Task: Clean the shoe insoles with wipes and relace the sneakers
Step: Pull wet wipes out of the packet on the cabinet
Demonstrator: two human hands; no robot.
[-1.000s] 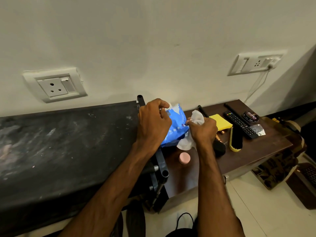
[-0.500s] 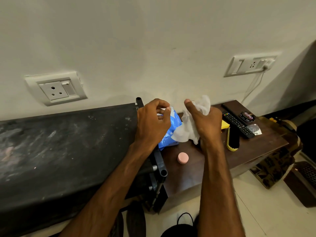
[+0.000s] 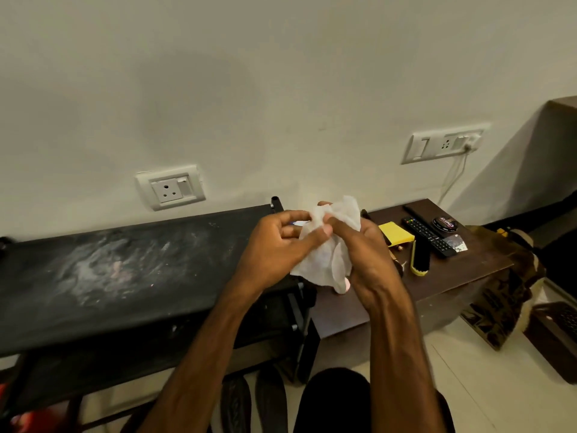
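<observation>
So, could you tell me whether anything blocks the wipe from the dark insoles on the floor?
Nothing visible does: the left hand and right hand pinch the wipe in the air, and the insoles lie on open floor below, between bench and knee.

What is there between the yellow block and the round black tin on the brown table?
A black remote control lies between them, seen in the head view.

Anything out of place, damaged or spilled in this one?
Pale dusty smears mark the black shelf top. Otherwise nothing odd: left hand and right hand pinch a white wipe.
</observation>
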